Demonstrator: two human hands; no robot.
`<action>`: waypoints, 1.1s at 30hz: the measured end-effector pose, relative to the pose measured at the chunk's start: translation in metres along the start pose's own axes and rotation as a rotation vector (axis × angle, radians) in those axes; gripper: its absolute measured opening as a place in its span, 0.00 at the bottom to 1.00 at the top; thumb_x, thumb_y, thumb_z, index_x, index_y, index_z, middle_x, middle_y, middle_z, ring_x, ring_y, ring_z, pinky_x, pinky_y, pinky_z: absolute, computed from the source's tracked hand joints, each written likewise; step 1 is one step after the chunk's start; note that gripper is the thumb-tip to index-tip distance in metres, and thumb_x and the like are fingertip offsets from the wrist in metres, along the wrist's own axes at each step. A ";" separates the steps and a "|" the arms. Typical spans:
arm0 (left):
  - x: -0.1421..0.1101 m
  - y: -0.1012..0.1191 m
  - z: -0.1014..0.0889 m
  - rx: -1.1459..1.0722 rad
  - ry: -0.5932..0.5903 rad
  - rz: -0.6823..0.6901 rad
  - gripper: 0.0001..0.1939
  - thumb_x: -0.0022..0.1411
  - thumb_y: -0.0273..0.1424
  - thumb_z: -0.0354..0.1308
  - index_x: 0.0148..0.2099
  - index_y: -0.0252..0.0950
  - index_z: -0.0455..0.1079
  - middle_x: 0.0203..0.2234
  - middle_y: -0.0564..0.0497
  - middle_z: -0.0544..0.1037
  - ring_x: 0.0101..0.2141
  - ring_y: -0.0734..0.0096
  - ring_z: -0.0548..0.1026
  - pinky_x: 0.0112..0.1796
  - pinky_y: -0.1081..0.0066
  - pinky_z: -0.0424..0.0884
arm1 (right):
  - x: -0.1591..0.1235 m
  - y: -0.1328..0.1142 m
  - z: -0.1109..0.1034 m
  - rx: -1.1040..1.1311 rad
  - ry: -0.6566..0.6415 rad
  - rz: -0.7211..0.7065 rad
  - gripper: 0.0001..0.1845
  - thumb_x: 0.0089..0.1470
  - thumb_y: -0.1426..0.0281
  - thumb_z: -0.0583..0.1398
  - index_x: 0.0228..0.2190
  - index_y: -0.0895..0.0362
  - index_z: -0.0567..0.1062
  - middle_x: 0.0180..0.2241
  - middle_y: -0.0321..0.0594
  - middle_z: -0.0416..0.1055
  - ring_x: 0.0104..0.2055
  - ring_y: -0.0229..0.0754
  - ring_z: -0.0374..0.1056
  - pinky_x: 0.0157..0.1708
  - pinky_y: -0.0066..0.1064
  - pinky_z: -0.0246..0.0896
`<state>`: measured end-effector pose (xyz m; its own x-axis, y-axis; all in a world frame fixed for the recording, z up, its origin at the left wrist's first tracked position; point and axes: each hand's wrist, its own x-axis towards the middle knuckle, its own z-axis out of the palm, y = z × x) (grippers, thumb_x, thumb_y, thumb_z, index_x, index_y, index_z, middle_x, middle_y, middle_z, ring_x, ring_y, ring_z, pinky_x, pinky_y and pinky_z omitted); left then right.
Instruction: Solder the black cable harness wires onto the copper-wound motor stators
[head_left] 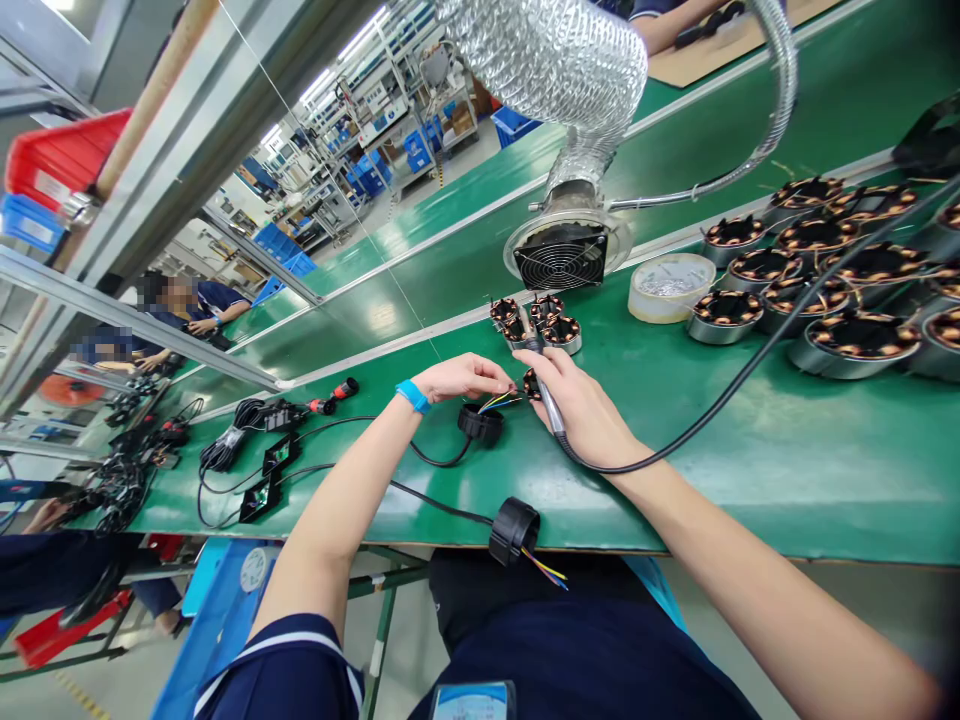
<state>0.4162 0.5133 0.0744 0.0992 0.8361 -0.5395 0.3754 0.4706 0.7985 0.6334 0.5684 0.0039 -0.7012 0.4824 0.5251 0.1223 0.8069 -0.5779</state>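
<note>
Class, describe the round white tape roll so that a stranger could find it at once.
Start at the black fan grille under the silver foil duct. Just right of it on the green bench lies the round white tape roll, pale and hollow beside dark copper-wound stators.

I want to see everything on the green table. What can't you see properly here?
Head view only:
- Tip of the black-corded soldering iron: hidden behind the right hand.
- Ends of the coloured wires: covered by the left hand fingers.
- Copper-wound round motor parts: cut off at the right edge.
</note>
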 end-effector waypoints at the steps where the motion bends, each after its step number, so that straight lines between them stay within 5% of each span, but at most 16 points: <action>1: 0.001 -0.002 0.000 -0.015 0.028 0.008 0.23 0.48 0.46 0.72 0.37 0.30 0.79 0.22 0.54 0.70 0.22 0.82 0.56 0.24 0.74 0.48 | 0.000 0.000 0.000 -0.001 0.000 0.000 0.34 0.55 0.82 0.51 0.63 0.58 0.61 0.53 0.54 0.64 0.47 0.55 0.71 0.44 0.43 0.70; 10: 0.000 -0.002 0.005 0.000 0.090 -0.028 0.21 0.42 0.43 0.75 0.27 0.31 0.74 0.20 0.56 0.67 0.22 0.81 0.57 0.25 0.75 0.49 | -0.001 0.001 0.000 -0.011 -0.006 -0.007 0.35 0.55 0.81 0.52 0.63 0.56 0.61 0.51 0.52 0.64 0.44 0.53 0.71 0.42 0.40 0.69; 17: -0.007 0.002 0.001 -0.019 -0.062 -0.055 0.26 0.47 0.51 0.72 0.31 0.30 0.77 0.20 0.54 0.67 0.21 0.81 0.54 0.25 0.73 0.45 | -0.001 -0.001 0.000 -0.022 -0.016 0.008 0.33 0.56 0.82 0.51 0.63 0.58 0.61 0.52 0.53 0.64 0.45 0.54 0.71 0.42 0.42 0.69; 23: -0.003 0.008 0.016 0.124 0.061 -0.034 0.34 0.53 0.62 0.62 0.35 0.31 0.79 0.19 0.55 0.65 0.21 0.80 0.52 0.24 0.71 0.44 | -0.001 0.000 0.002 -0.020 -0.007 0.007 0.34 0.55 0.82 0.51 0.63 0.57 0.61 0.53 0.53 0.64 0.48 0.55 0.71 0.44 0.42 0.70; 27: 0.004 0.012 0.031 0.120 0.117 -0.100 0.28 0.47 0.55 0.70 0.28 0.32 0.75 0.18 0.56 0.66 0.19 0.81 0.54 0.23 0.71 0.44 | 0.000 0.002 0.002 -0.010 -0.008 0.011 0.33 0.56 0.81 0.52 0.63 0.56 0.61 0.52 0.52 0.65 0.47 0.55 0.72 0.43 0.41 0.70; 33: -0.002 0.008 0.027 -0.132 0.057 -0.111 0.25 0.49 0.49 0.71 0.38 0.31 0.80 0.19 0.57 0.64 0.19 0.84 0.53 0.22 0.74 0.43 | 0.000 0.001 0.001 -0.002 -0.011 0.009 0.33 0.57 0.81 0.52 0.63 0.56 0.61 0.54 0.52 0.65 0.47 0.54 0.72 0.43 0.40 0.70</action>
<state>0.4438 0.5073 0.0747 0.0099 0.7902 -0.6128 0.2565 0.5903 0.7653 0.6332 0.5692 0.0025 -0.7080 0.4856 0.5127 0.1302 0.8034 -0.5810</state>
